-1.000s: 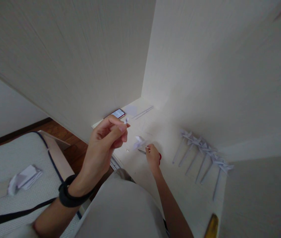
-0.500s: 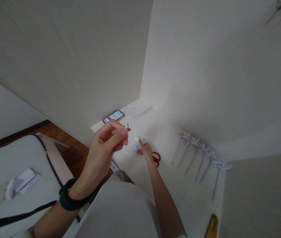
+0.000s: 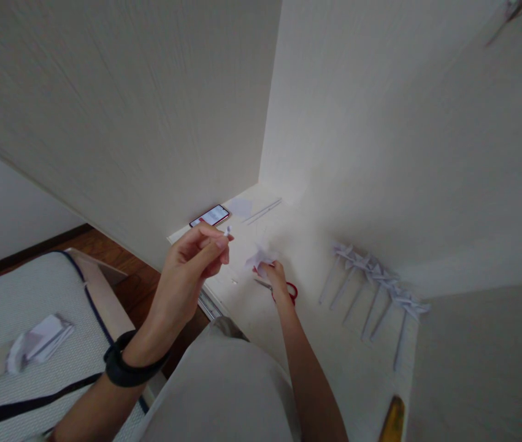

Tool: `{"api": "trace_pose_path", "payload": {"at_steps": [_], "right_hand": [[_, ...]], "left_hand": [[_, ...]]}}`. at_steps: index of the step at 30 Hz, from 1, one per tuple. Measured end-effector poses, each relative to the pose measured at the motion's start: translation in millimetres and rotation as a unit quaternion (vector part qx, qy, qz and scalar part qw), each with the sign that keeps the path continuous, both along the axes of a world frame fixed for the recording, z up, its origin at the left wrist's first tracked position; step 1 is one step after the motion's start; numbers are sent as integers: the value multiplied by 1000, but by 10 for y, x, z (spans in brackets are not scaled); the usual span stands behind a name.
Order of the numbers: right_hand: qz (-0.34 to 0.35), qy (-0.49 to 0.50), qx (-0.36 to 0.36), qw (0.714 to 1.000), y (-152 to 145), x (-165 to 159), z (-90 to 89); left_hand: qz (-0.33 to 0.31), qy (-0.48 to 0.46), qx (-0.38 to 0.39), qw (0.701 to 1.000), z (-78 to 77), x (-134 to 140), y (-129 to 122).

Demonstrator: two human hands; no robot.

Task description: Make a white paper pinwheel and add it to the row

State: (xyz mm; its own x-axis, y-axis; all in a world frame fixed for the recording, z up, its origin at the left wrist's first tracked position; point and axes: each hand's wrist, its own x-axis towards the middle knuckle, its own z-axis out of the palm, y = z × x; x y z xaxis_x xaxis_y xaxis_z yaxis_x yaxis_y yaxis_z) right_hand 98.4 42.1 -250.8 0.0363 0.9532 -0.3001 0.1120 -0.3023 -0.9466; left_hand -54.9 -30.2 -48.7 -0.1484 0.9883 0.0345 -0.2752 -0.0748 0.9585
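Between the thumb and fingers of my left hand is pinched a small white rolled piece of paper, its tip poking out. My right hand grips a folded white paper pinwheel over the white surface. Partly under that hand lie red-handled scissors, with their blades pointing left. On the right, several finished-looking paper pinwheels on sticks lie in an overlapping row.
A phone with a lit screen, a paper sheet and thin white sticks lie near the back corner. Walls rise behind. A yellow object is at lower right. Folded paper rests on the mattress at left.
My right hand has picked the paper pinwheel up off the surface, and its pointed blades now show. My left hand, still pinching the small paper roll, has shifted slightly left.
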Motion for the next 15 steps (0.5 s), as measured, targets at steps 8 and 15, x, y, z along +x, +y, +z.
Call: {"api": "trace_pose_path", "payload": {"at_steps": [8, 15], "right_hand": [[-5, 179, 49, 983, -293, 127, 839], [12, 232, 94, 968, -592, 201, 1579]], "left_hand": [[-43, 61, -43, 996, -26, 37, 90], [-99, 37, -18, 994, -22, 189, 104]]}}
